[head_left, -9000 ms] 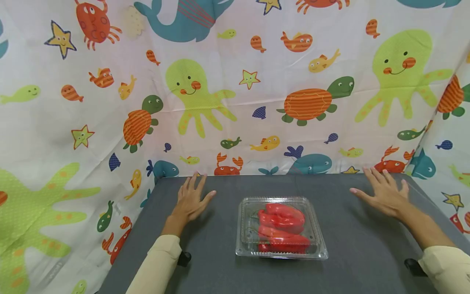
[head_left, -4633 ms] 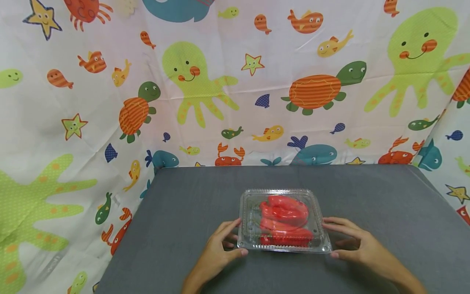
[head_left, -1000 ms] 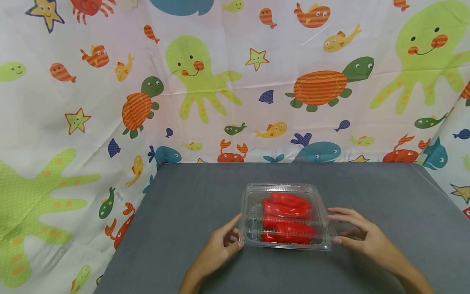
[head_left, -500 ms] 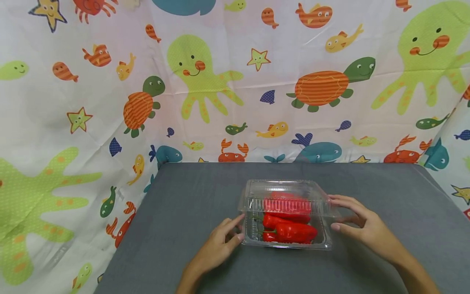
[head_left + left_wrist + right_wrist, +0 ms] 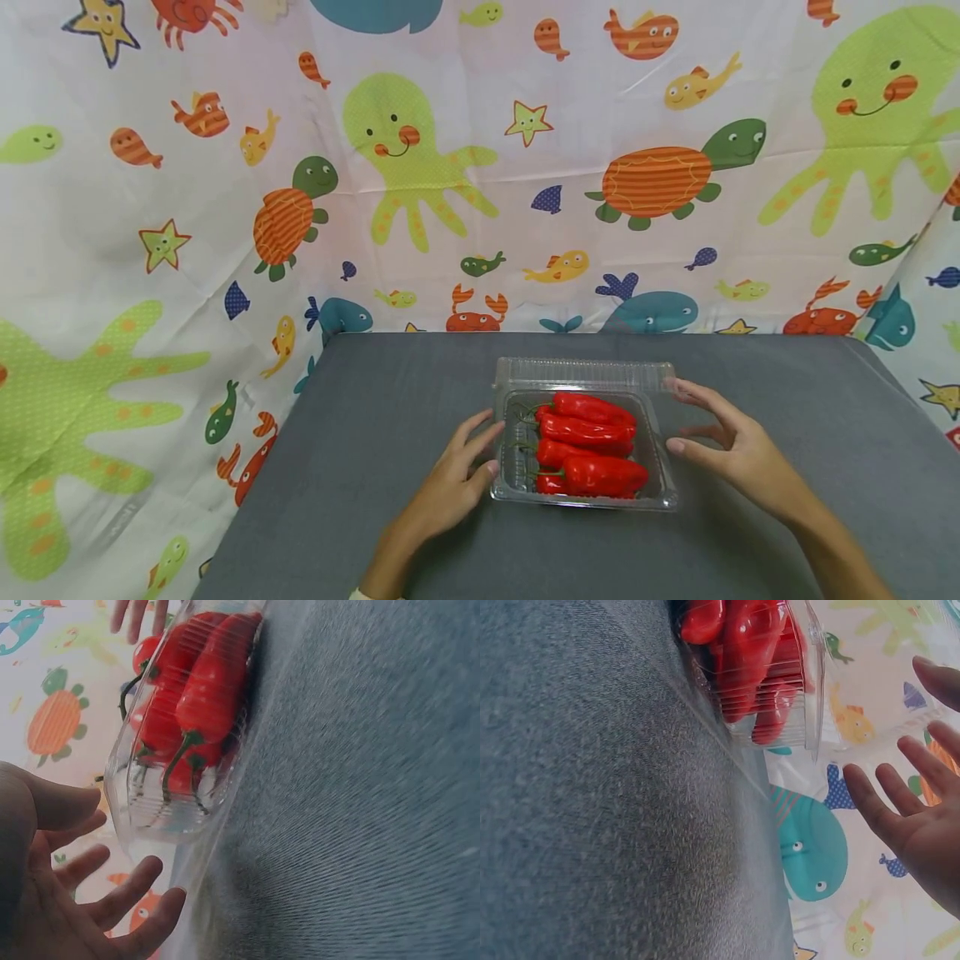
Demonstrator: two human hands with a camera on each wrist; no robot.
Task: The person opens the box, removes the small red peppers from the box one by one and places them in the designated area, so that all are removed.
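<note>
Open box of peppers between your two hands. The red peppers (image 5: 588, 431) lie in the clear plastic box (image 5: 585, 502) on the gray table (image 5: 390, 392), directly in front of you, with the clear lid (image 5: 581, 372) tipped back beyond the far rim. Note the axis: the peppers run roughly left to right, across your line of reach, with their green stems pointing toward your left hand (image 5: 448, 477) and their tips toward your right hand (image 5: 738, 450). Your left hand is thus the nearer to the stems; its fingers are spread and hold nothing, just beside the box's left wall, though contact cannot be told. Your right hand is the nearer to the lid; its fingers reach the lid's right end, with the thumb wide of them and no grip visible. Whether those fingertips touch the plastic, you cannot tell from the head view.
</note>
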